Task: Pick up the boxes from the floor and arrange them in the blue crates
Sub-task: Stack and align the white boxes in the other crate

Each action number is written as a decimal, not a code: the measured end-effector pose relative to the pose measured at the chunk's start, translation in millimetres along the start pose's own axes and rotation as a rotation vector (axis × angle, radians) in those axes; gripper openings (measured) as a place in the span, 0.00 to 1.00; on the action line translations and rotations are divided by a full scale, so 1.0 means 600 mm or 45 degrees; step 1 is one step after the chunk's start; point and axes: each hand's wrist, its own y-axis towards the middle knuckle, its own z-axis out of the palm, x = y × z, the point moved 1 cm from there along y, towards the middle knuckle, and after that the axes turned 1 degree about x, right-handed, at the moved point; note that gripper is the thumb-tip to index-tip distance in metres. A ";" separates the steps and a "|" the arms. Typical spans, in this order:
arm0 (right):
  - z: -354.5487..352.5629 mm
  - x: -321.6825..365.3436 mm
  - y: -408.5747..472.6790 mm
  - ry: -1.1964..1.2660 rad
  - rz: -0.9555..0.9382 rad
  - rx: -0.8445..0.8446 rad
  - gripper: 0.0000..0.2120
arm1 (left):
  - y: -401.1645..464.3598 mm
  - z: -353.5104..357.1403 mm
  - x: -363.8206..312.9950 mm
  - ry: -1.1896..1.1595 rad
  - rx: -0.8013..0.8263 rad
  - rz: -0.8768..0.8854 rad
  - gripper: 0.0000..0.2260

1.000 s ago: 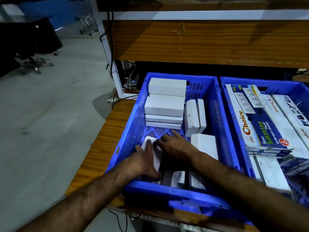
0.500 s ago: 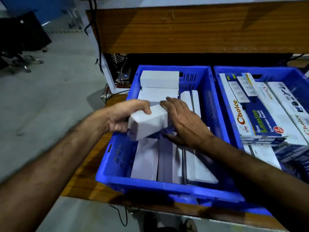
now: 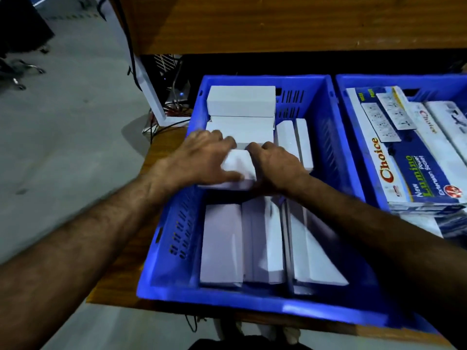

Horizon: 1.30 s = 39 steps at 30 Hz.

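Note:
A blue crate [image 3: 171, 238] sits on a wooden table and holds several plain white boxes. My left hand [image 3: 199, 157] and my right hand [image 3: 274, 164] grip one white box [image 3: 238, 164] from both sides in the crate's middle, just in front of a stack of white boxes [image 3: 241, 103] at the back left. Two white boxes stand on edge [image 3: 294, 140] at the back right. More white boxes [image 3: 222, 246] lie flat along the crate's near half. A second blue crate [image 3: 353, 127] on the right holds printed extension-socket boxes [image 3: 414, 157].
The wooden table [image 3: 121, 271] ends just left of the crate, with grey floor [image 3: 63, 147] beyond. A wooden shelf board [image 3: 278, 24] overhangs the back. Cables and a white post [image 3: 151, 97] stand behind the crate's left corner. An office chair base [image 3: 20, 72] is at far left.
Both hands lifted a white box from the crate's near left part and have carried it back and down to the middle, against the rear stack. The camera has leaned closer.

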 end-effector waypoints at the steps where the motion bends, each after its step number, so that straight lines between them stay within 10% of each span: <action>1: 0.002 0.002 0.004 0.043 0.042 0.062 0.46 | 0.005 0.018 -0.003 0.062 0.054 0.006 0.35; 8: 0.020 0.022 0.009 0.214 0.222 0.155 0.44 | 0.033 0.092 -0.024 0.358 0.145 -0.024 0.44; 24: 0.051 0.024 -0.003 0.293 0.381 0.083 0.21 | 0.032 0.132 -0.063 0.597 0.208 0.021 0.31; 31: 0.043 0.033 -0.004 0.274 0.420 0.199 0.22 | 0.046 0.145 -0.049 0.408 0.208 -0.004 0.42; 39: -0.052 0.064 -0.100 0.036 0.252 -0.001 0.23 | -0.021 0.053 -0.063 0.135 0.028 0.011 0.24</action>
